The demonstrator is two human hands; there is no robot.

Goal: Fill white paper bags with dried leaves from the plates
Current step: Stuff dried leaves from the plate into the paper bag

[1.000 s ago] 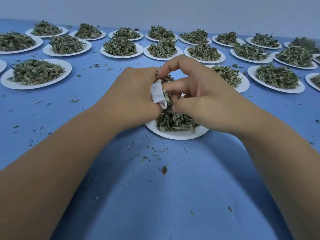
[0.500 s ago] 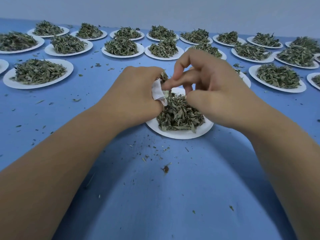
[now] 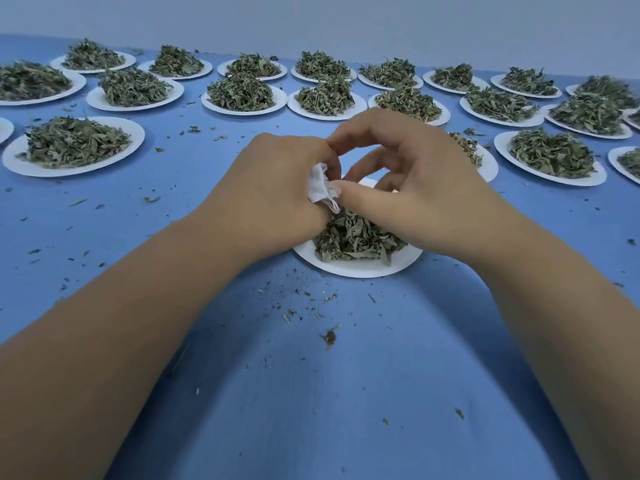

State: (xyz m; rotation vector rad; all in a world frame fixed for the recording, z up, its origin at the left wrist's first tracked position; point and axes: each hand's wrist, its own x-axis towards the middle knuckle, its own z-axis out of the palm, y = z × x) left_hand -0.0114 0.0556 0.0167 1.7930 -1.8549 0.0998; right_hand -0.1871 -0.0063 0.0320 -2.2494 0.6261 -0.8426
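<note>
Left hand (image 3: 273, 188) grips the crumpled white bag (image 3: 318, 186), fingers curled round it, just above the leaves (image 3: 349, 237) on the near plate (image 3: 356, 270). Right hand (image 3: 408, 181), fingers curled, sets its thumb against the bag's right side; whether it holds leaves is hidden. Blue table (image 3: 311, 393), with filled plates (image 3: 136, 136) farther off.

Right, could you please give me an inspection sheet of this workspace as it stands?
Surface: blue tabletop, flat.
Job's things: small white paper bag over the nearest round white plate of dried green leaves; many more heaped plates behind.
Clutter: loose leaf crumbs strewn on tabletop.
Grips: left hand holds the bag; right hand touches it with its thumb; whether its curled fingers hold anything is hidden.
Cables: nothing seen.
Surroundings: plain pale wall.
</note>
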